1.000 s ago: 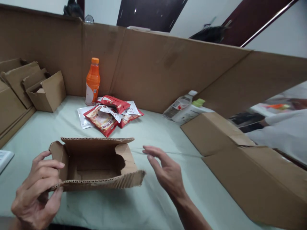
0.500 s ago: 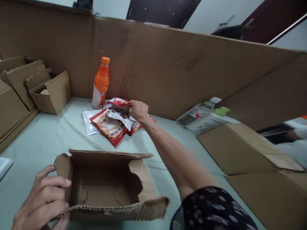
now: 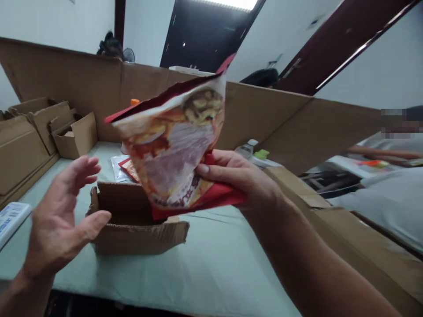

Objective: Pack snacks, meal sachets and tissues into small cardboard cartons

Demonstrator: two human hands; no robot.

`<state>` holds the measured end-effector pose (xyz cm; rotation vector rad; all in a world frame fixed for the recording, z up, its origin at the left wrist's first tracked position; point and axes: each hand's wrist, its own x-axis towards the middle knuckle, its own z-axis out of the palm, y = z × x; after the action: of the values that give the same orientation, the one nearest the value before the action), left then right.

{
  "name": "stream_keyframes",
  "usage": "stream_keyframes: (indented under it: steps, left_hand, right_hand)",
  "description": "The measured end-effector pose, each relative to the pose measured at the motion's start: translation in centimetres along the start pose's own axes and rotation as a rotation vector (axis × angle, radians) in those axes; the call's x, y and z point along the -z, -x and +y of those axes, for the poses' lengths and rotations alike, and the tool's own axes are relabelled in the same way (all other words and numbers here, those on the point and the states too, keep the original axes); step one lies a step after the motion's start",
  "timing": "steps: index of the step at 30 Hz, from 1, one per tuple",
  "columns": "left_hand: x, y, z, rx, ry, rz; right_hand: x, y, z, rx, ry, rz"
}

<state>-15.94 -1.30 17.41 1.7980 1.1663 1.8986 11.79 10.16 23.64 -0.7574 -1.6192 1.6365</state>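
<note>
Between close-set right fingers [image 3: 228,157], red packet [image 3: 178,149]

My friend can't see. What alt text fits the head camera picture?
A person's right hand holds up a red packet with food pictures, near an open cardboard box on a pale green tabletop. The open left hand is near the box. Farther back are more cardboard boxes on the left and a clear bottle on the right.

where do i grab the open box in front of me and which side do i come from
Probably the upper edge of the box's left end wall, from the left: that edge is thin and exposed, and the open left hand is beside it. The packet in the right hand blocks the view of the opening's right part.
</note>
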Motion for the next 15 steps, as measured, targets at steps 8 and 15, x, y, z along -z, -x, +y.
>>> stream_keyframes:
  steps: [8,15]
  left_hand:
    - [-1.6,-0.4,1.2,0.173,0.361,-0.073]
    - [-2.8,-1.4,0.9,0.159,0.269,-0.077]
  right_hand:
    - [-4.6,0.7,0.3,0.092,0.049,-0.357]
    - [-5.3,-0.1,1.1,0.253,0.225,-0.177]
